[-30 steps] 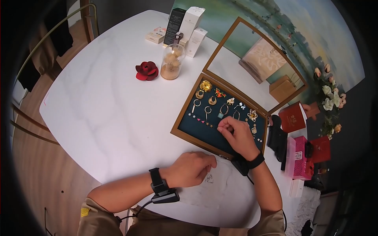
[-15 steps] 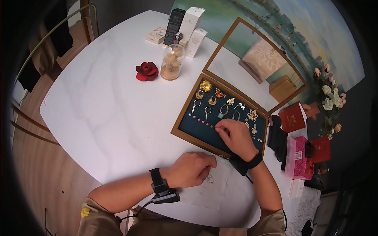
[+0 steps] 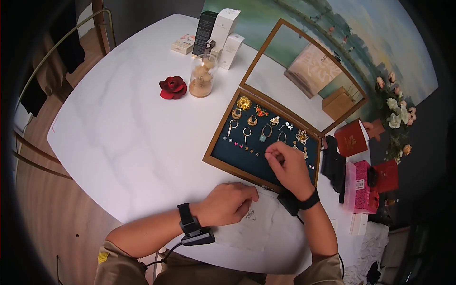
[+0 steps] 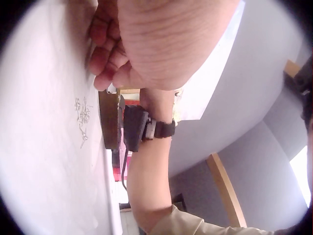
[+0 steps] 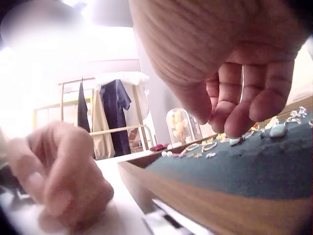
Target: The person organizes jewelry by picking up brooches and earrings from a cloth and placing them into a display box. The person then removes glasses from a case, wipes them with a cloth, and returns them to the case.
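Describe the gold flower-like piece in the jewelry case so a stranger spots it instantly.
On the white table, find the open wooden case with a mirrored lid. Inside, at the corner nearest the dome, sits a bright gold ruffled piece. It is a full, rounded cluster, unlike the gold hoop and red-orange piece beside it.

Quick count fwiw: 1 brown wood-framed jewelry case w/ dark teal lining (image 3: 232, 155) is lying open n holding 1 round gold flower piece (image 3: 244, 103), 2 crescent-shaped gold earrings (image 3: 252, 120), 2 gold ring-and-bar earrings (image 3: 247, 134), 2 pink heart studs (image 3: 236, 144), 2 tiny gold star studs (image 3: 246, 148). Also sitting nearby: 1 dark red petaled flower (image 3: 173, 87), 1 clear domed jar (image 3: 203, 78), 1 tall black cardboard box (image 3: 204, 34), 2 upright white cardboard boxes (image 3: 231, 51).
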The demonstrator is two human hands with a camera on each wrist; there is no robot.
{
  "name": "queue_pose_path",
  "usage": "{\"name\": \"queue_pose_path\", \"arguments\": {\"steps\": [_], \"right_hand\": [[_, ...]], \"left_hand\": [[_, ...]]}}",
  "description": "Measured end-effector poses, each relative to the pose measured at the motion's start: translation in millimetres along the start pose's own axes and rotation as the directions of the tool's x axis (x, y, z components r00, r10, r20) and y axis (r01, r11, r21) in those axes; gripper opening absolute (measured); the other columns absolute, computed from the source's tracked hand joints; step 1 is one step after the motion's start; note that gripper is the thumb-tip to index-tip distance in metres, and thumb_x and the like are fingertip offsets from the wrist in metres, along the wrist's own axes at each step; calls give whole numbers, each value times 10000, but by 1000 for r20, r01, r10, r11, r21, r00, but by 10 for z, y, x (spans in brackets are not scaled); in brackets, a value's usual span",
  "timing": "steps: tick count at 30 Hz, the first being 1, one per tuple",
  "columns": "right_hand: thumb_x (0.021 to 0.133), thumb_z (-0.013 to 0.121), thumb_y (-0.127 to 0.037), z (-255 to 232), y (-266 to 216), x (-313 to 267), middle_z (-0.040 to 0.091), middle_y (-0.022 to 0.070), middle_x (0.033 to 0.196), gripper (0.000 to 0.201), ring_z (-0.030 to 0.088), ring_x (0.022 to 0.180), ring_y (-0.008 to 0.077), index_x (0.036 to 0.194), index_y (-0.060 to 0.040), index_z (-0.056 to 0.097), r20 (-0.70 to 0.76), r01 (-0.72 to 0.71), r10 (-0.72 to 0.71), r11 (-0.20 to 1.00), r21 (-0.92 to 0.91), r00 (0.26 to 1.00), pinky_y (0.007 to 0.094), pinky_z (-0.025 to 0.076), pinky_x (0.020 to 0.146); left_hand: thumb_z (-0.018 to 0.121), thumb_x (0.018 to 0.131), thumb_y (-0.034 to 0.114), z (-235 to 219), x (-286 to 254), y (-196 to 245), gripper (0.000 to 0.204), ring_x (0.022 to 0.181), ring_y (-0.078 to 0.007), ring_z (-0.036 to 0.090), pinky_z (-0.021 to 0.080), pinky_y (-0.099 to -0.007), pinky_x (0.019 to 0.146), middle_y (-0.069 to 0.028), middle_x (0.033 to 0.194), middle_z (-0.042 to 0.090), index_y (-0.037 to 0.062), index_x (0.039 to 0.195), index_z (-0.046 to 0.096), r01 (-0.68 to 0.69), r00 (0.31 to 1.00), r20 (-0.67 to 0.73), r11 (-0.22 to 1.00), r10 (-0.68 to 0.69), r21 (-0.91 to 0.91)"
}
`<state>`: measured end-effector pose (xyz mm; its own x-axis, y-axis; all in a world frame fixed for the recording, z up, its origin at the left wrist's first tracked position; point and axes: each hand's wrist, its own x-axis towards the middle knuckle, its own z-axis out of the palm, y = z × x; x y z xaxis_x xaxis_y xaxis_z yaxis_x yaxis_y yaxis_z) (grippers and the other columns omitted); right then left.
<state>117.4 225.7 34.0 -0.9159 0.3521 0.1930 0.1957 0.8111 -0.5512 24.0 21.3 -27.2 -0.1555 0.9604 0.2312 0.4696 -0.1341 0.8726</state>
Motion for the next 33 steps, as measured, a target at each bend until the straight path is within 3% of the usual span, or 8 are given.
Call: {"name": "queue_pose_path", "arguments": {"steps": [3,5,7,12,14,18,20,33], "right_hand": [[956,711,-52,-130,-20,-244,705,49,792,90,676,704,89,1028,-9,678,-33,-60,67,982,181,997,229,503,625],[962,709,-57,-195,-129,-461,707,36,799,83,662,708,68,1022,-6,681,9,-155,159,946,284,987,221,495,623],[973,706,-70,-200,-153,-687,705,14,813,84,624,713,25,1017,-1,688,73,-231,221,884,407,973,205,476,619],[955,722,-80,-25,-96,-1076,706,34,831,87,648,682,83,1019,-21,712,156,-219,163,850,480,974,234,506,621],[960,720,-86,39,-85,-1147,710,34,837,88,659,690,92,1033,-37,714,231,-201,97,852,484,968,238,512,624],[970,710,-101,165,19,-1179,707,42,817,100,652,682,105,1050,-40,703,240,-176,62,855,489,969,246,502,614],[971,707,-107,207,57,-1184,704,47,808,99,648,678,109,1043,-38,699,242,-196,80,840,505,967,251,498,608],[990,683,-145,252,74,-1173,708,45,799,104,654,665,131,1029,-49,688,200,-154,57,844,513,978,266,482,573]], "left_hand": [[634,860,13,-16,-2,20,186,913,-339,699,556,-434,799,-118,968,715,58,1034,683,40,999,20,999,-40,6],[634,834,2,-12,-3,-4,218,933,-326,681,554,-430,810,-106,975,702,66,1036,687,-81,995,-47,992,86,93],[624,808,-11,-50,5,8,248,935,-319,671,553,-430,810,-101,967,693,69,1034,689,-87,996,-24,990,91,114],[591,729,-42,-52,11,11,318,916,-308,648,551,-431,795,-93,920,669,75,1005,696,-88,996,20,977,86,196],[611,709,-6,-91,17,71,284,927,-306,640,549,-423,791,-93,915,669,66,970,697,-44,994,111,976,21,213],[657,706,53,-62,24,117,239,918,-307,629,545,-420,785,-101,887,654,57,942,693,-90,987,154,957,49,276],[708,686,107,-29,22,89,250,934,-282,576,519,-414,804,-67,833,642,51,927,671,-225,969,173,916,175,333],[757,753,85,-48,36,104,135,924,-292,589,528,-406,825,-56,897,648,83,882,715,-291,950,229,863,212,412]]}}
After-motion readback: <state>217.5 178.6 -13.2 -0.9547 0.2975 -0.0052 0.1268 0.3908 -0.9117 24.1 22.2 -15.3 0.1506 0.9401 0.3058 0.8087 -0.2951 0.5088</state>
